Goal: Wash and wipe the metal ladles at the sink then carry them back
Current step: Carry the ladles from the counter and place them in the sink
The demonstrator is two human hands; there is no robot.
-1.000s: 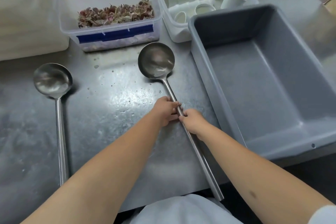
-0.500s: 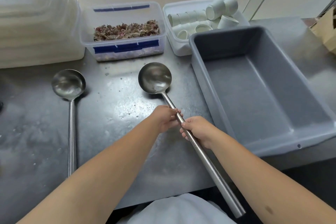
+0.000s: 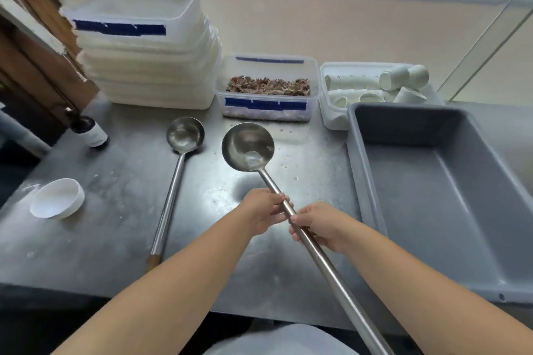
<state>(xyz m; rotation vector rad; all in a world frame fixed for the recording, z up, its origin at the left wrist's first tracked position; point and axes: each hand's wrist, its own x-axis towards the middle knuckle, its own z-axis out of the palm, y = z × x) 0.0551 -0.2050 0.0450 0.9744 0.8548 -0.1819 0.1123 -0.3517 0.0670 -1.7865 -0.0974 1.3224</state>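
Note:
A long-handled metal ladle is lifted off the steel counter, bowl facing up and holding a little water. My left hand grips its handle just below the bowl. My right hand grips the same handle right behind the left. The handle runs down to the lower right, past the counter's front edge. A second metal ladle lies flat on the counter to the left, its handle pointing toward me.
A grey plastic tub sits at the right. At the back stand stacked white containers, a clear box of dried flowers and a bin of white cups. A white bowl and a dark bottle are at the left.
Both hands have raised the ladle off the counter, and its bowl now hovers above the surface. The camera has tilted up, bringing the stacked containers, bowl and bottle into view.

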